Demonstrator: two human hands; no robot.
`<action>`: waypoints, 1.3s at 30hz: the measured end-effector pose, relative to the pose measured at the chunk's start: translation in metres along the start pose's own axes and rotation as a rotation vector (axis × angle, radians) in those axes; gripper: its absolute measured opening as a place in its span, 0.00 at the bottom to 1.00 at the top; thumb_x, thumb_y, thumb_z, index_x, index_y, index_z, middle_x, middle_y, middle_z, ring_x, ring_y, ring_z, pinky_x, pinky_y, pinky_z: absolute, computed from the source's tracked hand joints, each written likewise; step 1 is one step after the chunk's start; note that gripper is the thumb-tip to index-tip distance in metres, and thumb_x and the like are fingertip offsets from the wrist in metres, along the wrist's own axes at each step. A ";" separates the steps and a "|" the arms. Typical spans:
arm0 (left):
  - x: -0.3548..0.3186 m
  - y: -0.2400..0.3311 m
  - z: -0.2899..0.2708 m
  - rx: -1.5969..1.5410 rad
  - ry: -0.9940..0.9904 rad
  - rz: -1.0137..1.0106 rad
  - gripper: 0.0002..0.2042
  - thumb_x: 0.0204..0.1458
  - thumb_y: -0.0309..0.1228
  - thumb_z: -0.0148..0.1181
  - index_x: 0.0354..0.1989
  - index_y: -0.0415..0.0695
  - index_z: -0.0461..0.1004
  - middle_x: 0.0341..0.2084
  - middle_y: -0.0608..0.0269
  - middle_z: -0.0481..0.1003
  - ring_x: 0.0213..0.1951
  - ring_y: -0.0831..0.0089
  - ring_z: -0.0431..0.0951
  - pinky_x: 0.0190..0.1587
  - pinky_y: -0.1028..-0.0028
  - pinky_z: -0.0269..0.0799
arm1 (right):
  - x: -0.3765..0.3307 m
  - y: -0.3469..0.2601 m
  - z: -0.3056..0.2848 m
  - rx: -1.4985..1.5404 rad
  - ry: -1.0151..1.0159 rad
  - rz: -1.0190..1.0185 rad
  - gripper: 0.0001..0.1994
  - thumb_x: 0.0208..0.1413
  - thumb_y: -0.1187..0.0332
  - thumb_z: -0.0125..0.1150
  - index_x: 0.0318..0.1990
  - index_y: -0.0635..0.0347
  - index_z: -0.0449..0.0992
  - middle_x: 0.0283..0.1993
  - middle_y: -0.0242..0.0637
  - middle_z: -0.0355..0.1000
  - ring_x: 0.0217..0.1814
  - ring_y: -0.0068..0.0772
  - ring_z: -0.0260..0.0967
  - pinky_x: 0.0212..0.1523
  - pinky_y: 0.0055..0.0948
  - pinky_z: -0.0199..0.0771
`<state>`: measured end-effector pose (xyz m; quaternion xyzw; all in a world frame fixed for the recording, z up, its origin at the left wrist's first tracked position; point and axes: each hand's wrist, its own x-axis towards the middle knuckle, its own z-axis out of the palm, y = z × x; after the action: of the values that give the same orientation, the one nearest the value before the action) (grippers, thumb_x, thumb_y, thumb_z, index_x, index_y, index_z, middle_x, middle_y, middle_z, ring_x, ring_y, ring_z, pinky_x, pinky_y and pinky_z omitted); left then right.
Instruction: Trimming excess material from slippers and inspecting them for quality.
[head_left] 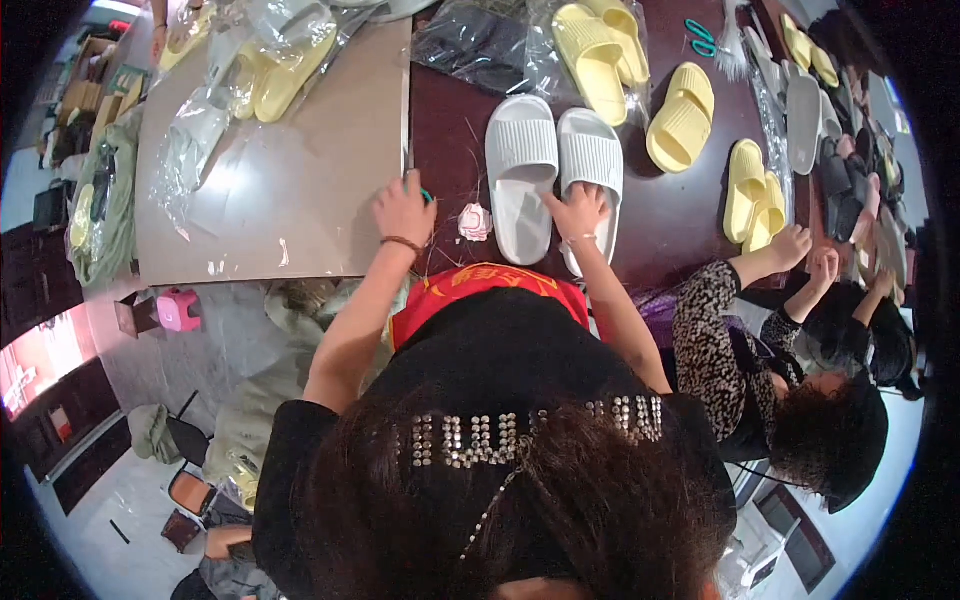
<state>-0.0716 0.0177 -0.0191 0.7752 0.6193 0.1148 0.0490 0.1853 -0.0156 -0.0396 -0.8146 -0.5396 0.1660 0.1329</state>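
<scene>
Side by side on the dark red tabletop lie two white slide slippers, a left one [522,150] and a right one [592,145], with ribbed straps. My right hand [580,212] is on the right slipper, its fingertips at the strap opening and its thumb stretched toward the left slipper. Near the seam of the table, my left hand [405,212] has its fingers bent around a small green-handled tool, seemingly scissors [427,195]; most of it is hidden. A crumpled white and pink piece [475,222] lies between that hand and the slippers.
Yellow slippers [682,118] lie to the right, with a bagged yellow pair [600,50] behind. Green-handled scissors [700,38] are at the back. Bagged slippers [285,70] rest on the beige board [300,190]. A co-worker's hand [792,245] is close by yellow slippers [752,195].
</scene>
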 end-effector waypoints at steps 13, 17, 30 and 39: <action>-0.017 -0.030 0.003 0.029 -0.157 -0.268 0.19 0.40 0.39 0.56 0.40 0.43 0.64 0.35 0.56 0.65 0.41 0.56 0.65 0.41 0.59 0.63 | -0.032 0.012 -0.011 -0.015 0.191 -0.055 0.18 0.36 0.53 0.58 0.33 0.56 0.72 0.44 0.42 0.64 0.52 0.42 0.56 0.48 0.42 0.50; -0.023 -0.033 0.011 0.061 -0.127 -0.234 0.18 0.40 0.38 0.56 0.38 0.42 0.65 0.34 0.56 0.65 0.40 0.57 0.66 0.40 0.59 0.63 | -0.029 -0.005 -0.026 -0.059 0.124 -0.216 0.12 0.40 0.60 0.55 0.33 0.53 0.71 0.35 0.33 0.68 0.41 0.35 0.64 0.40 0.39 0.56; -0.005 -0.088 0.014 -1.219 -0.614 -0.622 0.20 0.40 0.33 0.57 0.43 0.41 0.62 0.33 0.60 0.67 0.32 0.71 0.70 0.29 0.74 0.68 | 0.000 -0.025 -0.080 0.185 0.121 -0.357 0.07 0.45 0.65 0.55 0.30 0.56 0.73 0.27 0.36 0.69 0.26 0.38 0.68 0.26 0.32 0.66; 0.004 0.046 -0.071 -1.646 -0.734 -0.204 0.21 0.38 0.27 0.57 0.44 0.39 0.64 0.30 0.65 0.69 0.30 0.80 0.69 0.31 0.80 0.66 | 0.028 -0.016 -0.090 0.394 0.035 -0.372 0.08 0.45 0.69 0.55 0.31 0.64 0.71 0.24 0.42 0.69 0.24 0.37 0.68 0.27 0.28 0.66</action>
<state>-0.0445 0.0063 0.0601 0.4241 0.3525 0.2619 0.7920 0.2193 0.0134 0.0447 -0.6625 -0.6350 0.2265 0.3265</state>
